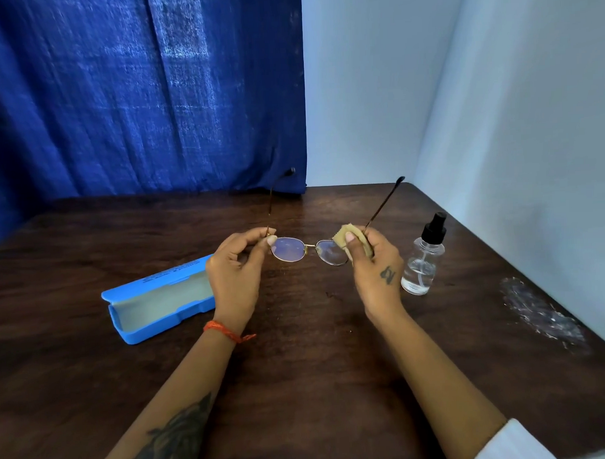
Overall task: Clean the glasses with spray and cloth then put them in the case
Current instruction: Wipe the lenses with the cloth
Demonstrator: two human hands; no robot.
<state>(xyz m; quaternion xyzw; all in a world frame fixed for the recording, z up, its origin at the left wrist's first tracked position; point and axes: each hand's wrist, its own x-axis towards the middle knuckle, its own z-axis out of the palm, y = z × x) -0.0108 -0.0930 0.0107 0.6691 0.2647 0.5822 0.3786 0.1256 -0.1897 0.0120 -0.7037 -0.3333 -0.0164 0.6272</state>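
Both hands hold the glasses (pixel 306 250) above the bench (pixel 315 349): left hand (pixel 234 266) pinches the frame's left end, right hand (pixel 374 266) pinches a tan cloth (pixel 344 237) over the right lens. Open blue case (pixel 159 301) lies left, spray bottle (pixel 422 259) right.

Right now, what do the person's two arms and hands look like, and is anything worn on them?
Both hands are bare, with no gloves or rings visible. The left hand has an orange thread band around the wrist, and a large dark tattoo covers the forearm. The right hand carries a small dark tattoo on its back. A white sleeve begins near the right elbow.
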